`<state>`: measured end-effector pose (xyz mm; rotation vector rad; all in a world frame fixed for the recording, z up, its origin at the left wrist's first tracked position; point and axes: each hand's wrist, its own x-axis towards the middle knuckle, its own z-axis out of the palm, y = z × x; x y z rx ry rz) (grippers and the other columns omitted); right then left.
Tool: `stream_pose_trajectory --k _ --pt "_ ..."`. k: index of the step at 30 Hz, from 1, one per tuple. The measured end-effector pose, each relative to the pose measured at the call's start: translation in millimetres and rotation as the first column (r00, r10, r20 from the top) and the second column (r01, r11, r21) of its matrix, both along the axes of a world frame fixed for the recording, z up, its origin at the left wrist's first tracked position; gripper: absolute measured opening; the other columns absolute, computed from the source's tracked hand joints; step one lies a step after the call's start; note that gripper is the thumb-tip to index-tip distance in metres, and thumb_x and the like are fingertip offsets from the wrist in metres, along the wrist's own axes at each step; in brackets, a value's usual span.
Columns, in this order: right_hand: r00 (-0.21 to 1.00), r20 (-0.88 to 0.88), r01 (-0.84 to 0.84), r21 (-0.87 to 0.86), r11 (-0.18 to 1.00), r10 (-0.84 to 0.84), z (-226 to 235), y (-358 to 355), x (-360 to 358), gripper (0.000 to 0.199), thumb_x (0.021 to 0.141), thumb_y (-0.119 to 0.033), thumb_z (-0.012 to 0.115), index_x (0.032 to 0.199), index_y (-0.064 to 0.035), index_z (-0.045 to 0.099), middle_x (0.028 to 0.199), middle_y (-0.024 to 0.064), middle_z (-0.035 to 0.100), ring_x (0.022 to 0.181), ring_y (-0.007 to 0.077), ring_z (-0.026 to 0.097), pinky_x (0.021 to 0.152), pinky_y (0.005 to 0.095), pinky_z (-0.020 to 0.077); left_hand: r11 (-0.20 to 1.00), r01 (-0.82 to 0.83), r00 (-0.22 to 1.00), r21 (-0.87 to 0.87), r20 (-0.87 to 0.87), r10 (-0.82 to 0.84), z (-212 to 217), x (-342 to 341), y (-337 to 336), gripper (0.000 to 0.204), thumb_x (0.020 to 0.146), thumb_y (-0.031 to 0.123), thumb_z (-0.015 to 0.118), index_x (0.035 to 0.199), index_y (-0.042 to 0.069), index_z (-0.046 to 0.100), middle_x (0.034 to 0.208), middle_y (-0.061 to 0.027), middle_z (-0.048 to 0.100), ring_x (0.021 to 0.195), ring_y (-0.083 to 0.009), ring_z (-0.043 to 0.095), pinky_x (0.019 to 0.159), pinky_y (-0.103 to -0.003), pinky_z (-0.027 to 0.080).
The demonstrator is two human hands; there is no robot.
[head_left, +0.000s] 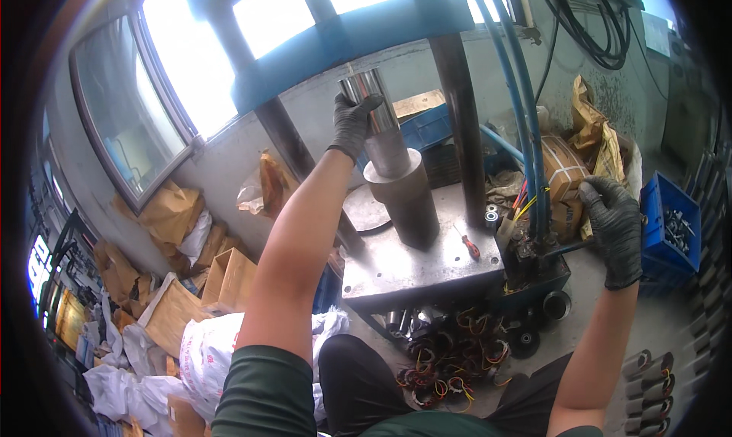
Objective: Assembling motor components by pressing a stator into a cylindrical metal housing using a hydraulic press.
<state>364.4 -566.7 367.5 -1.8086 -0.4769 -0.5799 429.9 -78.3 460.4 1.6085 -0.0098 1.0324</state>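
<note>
In a workshop beside bright windows, at a press with a blue crossbeam (358, 42), a person in a dark green short-sleeved top worked in dark gloves. Writing showed in two places: red print on a crumpled white sack (204, 353) at lower left, and bold pale characters on a lit panel (38, 269) at the far left edge. The left hand (353, 124) was closed around a shiny metal cylinder (384, 118), thumb and fingers wrapped about it. That cylinder stood slightly tilted in view, under the crossbeam, above a duller grey sleeve (389, 156) and a thick collared metal block (410, 208) on the flat steel plate (389, 273). The right hand (614, 227), well apart at the right, had loosely bent fingers and lay against a dark lever (572, 247); whether it gripped the lever could not be told. A red-handled screwdriver (471, 246) lay on the plate. Beyond the right hand sat a blue bin (653, 208) of small metal parts; below the plate, wired coils (457, 353) were heaped.
</note>
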Motion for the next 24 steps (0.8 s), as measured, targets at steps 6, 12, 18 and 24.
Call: stream_pose_trajectory --k 6,12,18,24 --pt "0.990 0.127 0.078 -0.174 0.982 -0.056 -10.2 -12.5 10.5 0.017 0.093 -0.008 0.061 0.103 0.0014 0.072 0.090 0.0189 0.073 0.083 0.0261 0.071 0.080 0.0372 0.0547 0.995 0.103 0.994 -0.002 0.036 -0.102 -2.1 -3.1 -8.4 0.066 0.078 0.008 0.088 0.128 0.002 0.046 0.116 -0.0147 0.062 0.100 -0.0263 0.067 0.085 -0.041 0.062" --pt "0.996 0.061 0.084 -0.339 0.937 -0.067 -2.5 -13.8 1.0 0.016 0.090 -0.005 0.060 0.099 0.0010 0.071 0.088 0.0202 0.071 0.079 0.0297 0.071 0.077 0.0391 0.0552 0.996 0.044 0.996 0.076 0.079 -0.050 -12.5 1.5 -4.3 0.067 0.082 0.011 0.086 0.134 0.004 0.044 0.119 -0.0141 0.063 0.104 -0.0248 0.066 0.087 -0.039 0.061" --pt "0.988 0.103 0.148 -0.466 0.872 -0.113 -1.1 -21.1 -22.7 0.015 0.086 -0.007 0.066 0.098 -0.0004 0.072 0.089 0.0203 0.072 0.079 0.0338 0.072 0.076 0.0414 0.0564 0.993 0.121 0.990 -0.002 0.077 -0.120 -61.0 -3.8 -27.4 0.080 0.083 0.019 0.086 0.147 0.006 0.039 0.123 -0.0107 0.063 0.111 -0.0206 0.063 0.095 -0.034 0.058" --pt "0.985 0.038 -0.026 -0.932 0.363 0.170 -12.5 -49.6 -85.5 0.026 0.077 -0.007 0.065 0.101 -0.0106 0.074 0.093 0.0152 0.072 0.079 0.0366 0.072 0.074 0.0447 0.0602 0.978 0.162 0.986 -0.133 -0.025 -0.166 -95.8 -9.9 -0.9 0.079 0.081 0.014 0.089 0.144 0.008 0.042 0.124 -0.0099 0.063 0.111 -0.0175 0.063 0.096 -0.032 0.055"
